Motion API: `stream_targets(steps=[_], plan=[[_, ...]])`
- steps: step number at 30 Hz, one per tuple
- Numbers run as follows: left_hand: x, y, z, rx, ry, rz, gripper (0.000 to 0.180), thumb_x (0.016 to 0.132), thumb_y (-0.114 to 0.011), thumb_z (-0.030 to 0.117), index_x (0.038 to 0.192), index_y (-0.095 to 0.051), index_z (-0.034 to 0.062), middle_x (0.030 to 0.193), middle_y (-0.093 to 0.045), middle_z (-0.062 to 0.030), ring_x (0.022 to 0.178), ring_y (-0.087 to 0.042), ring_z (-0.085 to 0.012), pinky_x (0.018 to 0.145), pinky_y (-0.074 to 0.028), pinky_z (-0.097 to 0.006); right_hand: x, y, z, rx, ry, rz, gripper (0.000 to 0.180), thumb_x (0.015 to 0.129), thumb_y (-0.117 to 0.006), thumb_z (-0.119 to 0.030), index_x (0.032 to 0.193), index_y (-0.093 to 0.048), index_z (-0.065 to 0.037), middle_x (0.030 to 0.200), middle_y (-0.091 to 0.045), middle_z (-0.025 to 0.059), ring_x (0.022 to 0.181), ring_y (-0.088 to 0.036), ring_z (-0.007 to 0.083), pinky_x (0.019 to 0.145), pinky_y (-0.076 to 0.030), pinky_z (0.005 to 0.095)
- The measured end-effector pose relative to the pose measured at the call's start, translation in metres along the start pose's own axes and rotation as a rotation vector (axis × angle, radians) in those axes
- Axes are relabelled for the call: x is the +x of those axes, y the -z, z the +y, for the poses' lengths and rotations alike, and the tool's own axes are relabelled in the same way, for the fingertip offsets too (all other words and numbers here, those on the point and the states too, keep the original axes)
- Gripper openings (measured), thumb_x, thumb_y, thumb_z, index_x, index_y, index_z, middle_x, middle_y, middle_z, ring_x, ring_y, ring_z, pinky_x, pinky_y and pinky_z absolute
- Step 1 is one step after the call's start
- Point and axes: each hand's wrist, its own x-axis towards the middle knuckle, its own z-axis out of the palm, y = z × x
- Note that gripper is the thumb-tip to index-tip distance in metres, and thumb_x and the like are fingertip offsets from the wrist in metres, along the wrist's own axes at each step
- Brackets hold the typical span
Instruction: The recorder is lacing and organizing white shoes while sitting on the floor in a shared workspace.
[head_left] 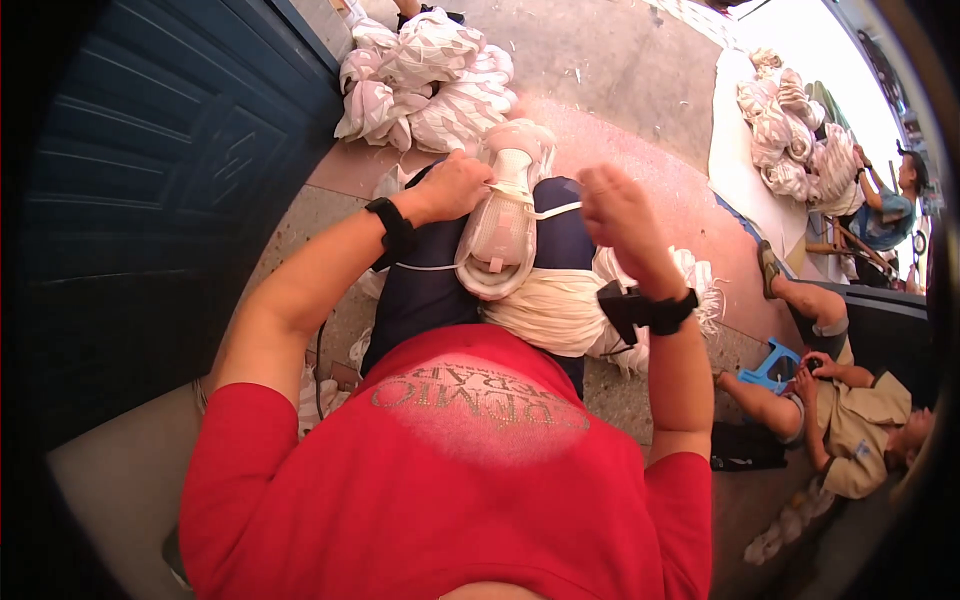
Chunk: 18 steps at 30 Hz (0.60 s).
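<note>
A pale pink and white shoe upper point(503, 235) lies across my lap, its heel opening toward me. My left hand point(458, 187) is closed with its fingertips at the upper's left edge, by the lacing. On the other side, my right hand point(618, 215) is raised and closed on a white shoelace point(557, 211), which runs taut from the upper. Its fingers are partly blurred. Another lace end point(425, 267) trails left from the upper over my thigh. A thick bundle of cream laces point(550, 312) rests over my right thigh.
Bundled pink-white uppers point(430, 85) are heaped on the floor ahead. A dark blue panelled door point(180, 190) stands at my left. One person point(850, 420) sits at right beside a blue stool point(770, 367). Farther off, another person point(885, 215) is near more bundled uppers point(795, 140).
</note>
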Motion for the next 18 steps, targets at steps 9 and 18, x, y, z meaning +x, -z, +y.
stream_targets(steps=[9,18], plan=[[-0.012,0.02,0.011,0.074,0.083,0.004,0.015,0.081,-0.051,0.017,0.077,-0.056,0.0031,0.07,-0.058,-0.02,0.07,-0.058,-0.0371,0.06,-0.045,-0.045,0.023,-0.065,0.089,-0.834,0.187,0.071,0.022,0.081,-0.051,-0.02,0.087,-0.062,-0.001,0.071,-0.059,0.0239,0.07,-0.06,0.0359,0.065,-0.047,0.042],[-0.016,0.004,0.012,0.087,0.141,0.04,0.014,0.08,-0.047,0.015,0.074,-0.055,0.0054,0.065,-0.057,-0.019,0.064,-0.058,-0.0357,0.056,-0.046,-0.046,0.059,-0.074,0.098,-1.082,0.243,0.174,0.022,0.081,-0.044,-0.013,0.084,-0.059,0.003,0.078,-0.06,0.0241,0.075,-0.059,0.0395,0.066,-0.047,0.0461]])
